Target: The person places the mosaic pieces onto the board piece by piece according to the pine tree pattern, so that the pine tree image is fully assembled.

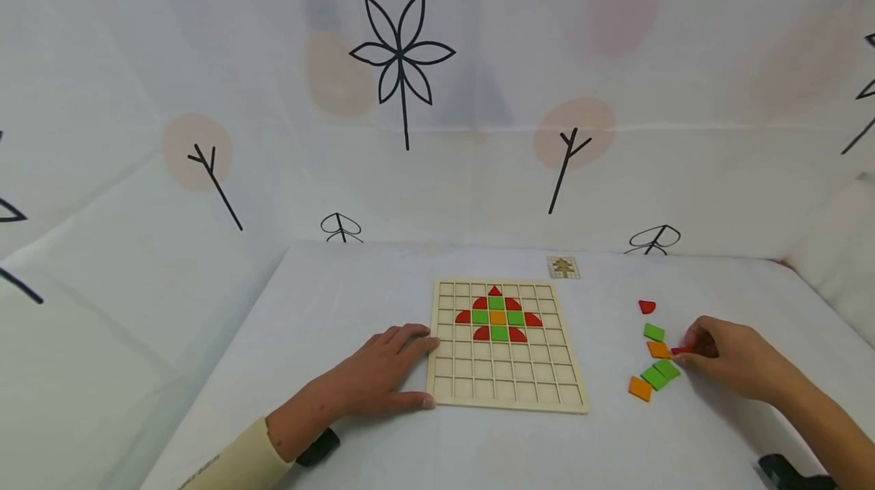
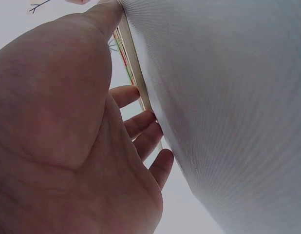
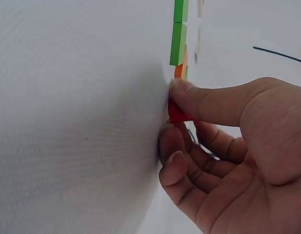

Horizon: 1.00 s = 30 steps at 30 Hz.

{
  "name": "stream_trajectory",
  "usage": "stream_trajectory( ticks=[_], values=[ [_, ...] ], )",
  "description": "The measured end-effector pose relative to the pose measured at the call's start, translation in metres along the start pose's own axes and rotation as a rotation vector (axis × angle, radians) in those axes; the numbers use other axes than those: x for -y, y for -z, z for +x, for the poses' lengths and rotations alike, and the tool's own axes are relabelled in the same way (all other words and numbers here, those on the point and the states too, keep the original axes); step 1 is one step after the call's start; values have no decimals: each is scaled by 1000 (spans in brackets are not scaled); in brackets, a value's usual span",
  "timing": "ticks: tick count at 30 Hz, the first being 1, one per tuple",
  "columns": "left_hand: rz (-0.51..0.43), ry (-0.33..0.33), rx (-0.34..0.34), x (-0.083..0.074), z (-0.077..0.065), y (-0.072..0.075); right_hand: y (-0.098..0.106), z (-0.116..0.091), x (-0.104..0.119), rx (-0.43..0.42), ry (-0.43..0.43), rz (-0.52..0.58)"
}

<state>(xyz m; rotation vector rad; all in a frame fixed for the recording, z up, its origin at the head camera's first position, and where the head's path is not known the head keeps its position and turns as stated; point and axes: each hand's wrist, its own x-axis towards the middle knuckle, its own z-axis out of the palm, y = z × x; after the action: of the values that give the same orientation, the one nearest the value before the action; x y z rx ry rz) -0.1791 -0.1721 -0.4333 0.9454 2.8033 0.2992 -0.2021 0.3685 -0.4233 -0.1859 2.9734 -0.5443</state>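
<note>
A wooden grid board (image 1: 506, 395) lies flat on the white cloth, bearing red, green and orange tiles set in a tree-like pattern in its upper half. My left hand (image 1: 383, 376) rests at the board's left edge, fingers spread, with the fingertips and thumb touching the frame. In the left wrist view the fingers (image 2: 136, 124) reach the board's side. Off to the right, my right hand (image 1: 734, 361) pinches a red tile (image 3: 177, 113) between thumb and fingers, low over the cloth. Loose orange tiles (image 1: 640, 388) and green tiles (image 1: 654, 332) lie beside that hand.
Another red tile (image 1: 646, 308) lies above the loose group. Behind the board's far right corner is a small pattern card (image 1: 563, 267) showing a tree on a grid. A white printed cloth (image 1: 472, 194) rises at the back and sides.
</note>
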Motion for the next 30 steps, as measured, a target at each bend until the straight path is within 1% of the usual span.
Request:
stream_trajectory(
  ticks=[5, 11, 18, 22, 25, 30],
  values=[
    [-7, 1, -1, 0, -1, -1, 0, -1, -2, -6, 7, 1],
    [0, -5, -9, -1, -2, -1, 1, -2, -1, -66, 39, 5],
    [1, 2, -6, 0, -1, -1, -1, -5, 12, -89, 59, 28],
    [1, 6, -2, 0, -1, 0, -3, -6, 23, -79, 69, 55],
    [4, 7, 1, 0, 0, 0, -5, -8, 31, -78, 95, 93],
    [12, 3, 2, 0, 0, 0, -7, -10, 45, -105, 139, 150]
  ],
)
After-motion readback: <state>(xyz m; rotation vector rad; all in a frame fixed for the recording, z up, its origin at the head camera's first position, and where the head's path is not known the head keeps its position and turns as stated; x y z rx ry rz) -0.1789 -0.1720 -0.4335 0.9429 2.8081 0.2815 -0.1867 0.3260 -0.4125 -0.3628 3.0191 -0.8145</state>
